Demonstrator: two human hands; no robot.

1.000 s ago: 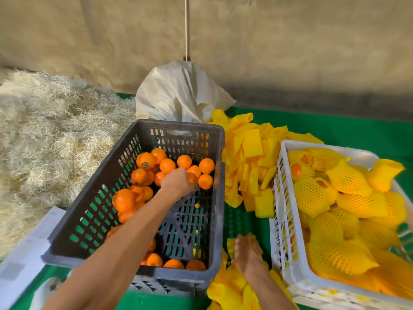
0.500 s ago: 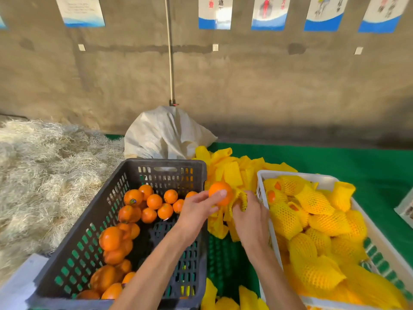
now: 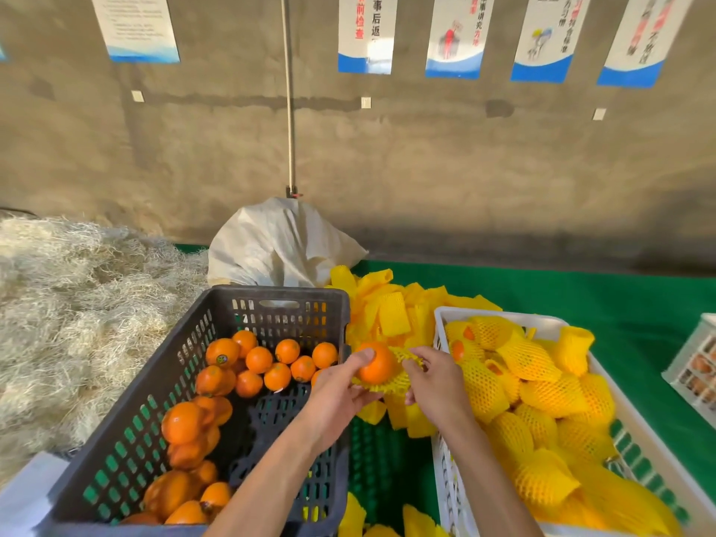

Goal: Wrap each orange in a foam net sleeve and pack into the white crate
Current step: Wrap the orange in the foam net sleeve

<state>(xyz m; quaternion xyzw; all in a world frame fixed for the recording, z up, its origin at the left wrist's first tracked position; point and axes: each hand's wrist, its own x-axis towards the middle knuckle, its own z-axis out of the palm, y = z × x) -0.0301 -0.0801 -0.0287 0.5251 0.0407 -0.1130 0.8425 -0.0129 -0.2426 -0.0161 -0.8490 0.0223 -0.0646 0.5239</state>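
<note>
the left hand [image 3: 333, 397] grips an orange [image 3: 375, 363] between the dark crate [image 3: 116, 439] and the white crate [image 3: 635, 451], thumb on top. the right hand [image 3: 438, 385] fingers pinch a yellow foam net sleeve [image 3: 395, 381] stretched round the orange's far side, so that part's hidden. both crates are cut off at the bottom edge, and wrapped oranges [image 3: 534, 393] fill the white one.

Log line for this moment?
phase: sleeving | left hand: holds orange | right hand: stretches foam net sleeve | white crate: part-filled
</note>
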